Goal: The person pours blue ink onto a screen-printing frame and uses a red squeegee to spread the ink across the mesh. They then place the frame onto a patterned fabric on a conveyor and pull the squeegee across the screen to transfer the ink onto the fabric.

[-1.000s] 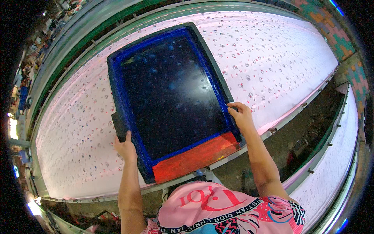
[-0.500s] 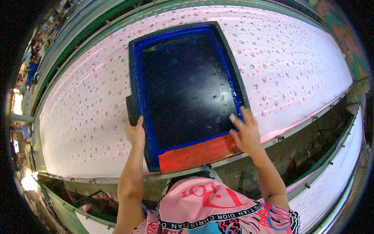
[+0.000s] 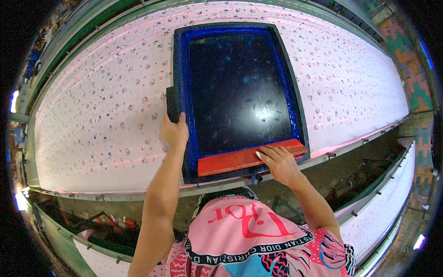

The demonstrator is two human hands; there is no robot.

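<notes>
While the dark frame (image 3: 237, 92) lies over the cloth (image 3: 92, 161), the left hand (image 3: 176, 133) grips its left edge; the right hand (image 3: 280, 165) rests on the red bar (image 3: 226, 162) at its near end, grip unclear. Prints (image 3: 127, 151) already flank it; what remains is unclear.

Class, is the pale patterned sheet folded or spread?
Spread: the sheet lies flat, its motifs showing on both sides of the dark framed panel.

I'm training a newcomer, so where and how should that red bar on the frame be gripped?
Probably at mid-length, coming from the near side: the red bar is long and narrow, and runs crosswise along the near end of the dark frame.
</notes>
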